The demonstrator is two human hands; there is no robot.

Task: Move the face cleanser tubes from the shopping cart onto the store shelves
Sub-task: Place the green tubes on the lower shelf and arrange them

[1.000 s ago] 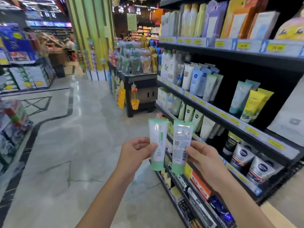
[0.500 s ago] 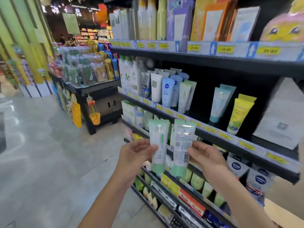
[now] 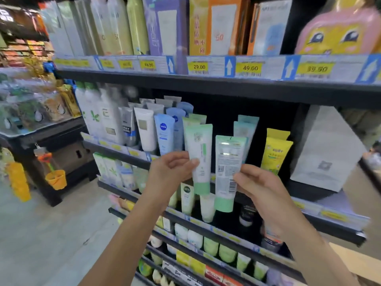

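The shelves fill the right of the view, black tiers with yellow price tags along the front edges. On the top tier stand tall cartons, and at its right end sits a pink and yellow pack. On the middle tier a white box leans at the right end, with standing rows of tubes to its left.

Both hands are raised in front of the middle tier, not touching the shelves. The left hand pinches the left tube between thumb and curled fingers, about midway down its body. The right hand pinches the right tube by its lower edge in the same way. Each tube is upright with its green cap down. They are held side by side, edges close. The left one shows its front, the right one its barcode side.

Behind them on the middle tier, a yellow tube stands right of the held pair and a blue tube stands left. Off the shelves' left end hangs an orange bucket.
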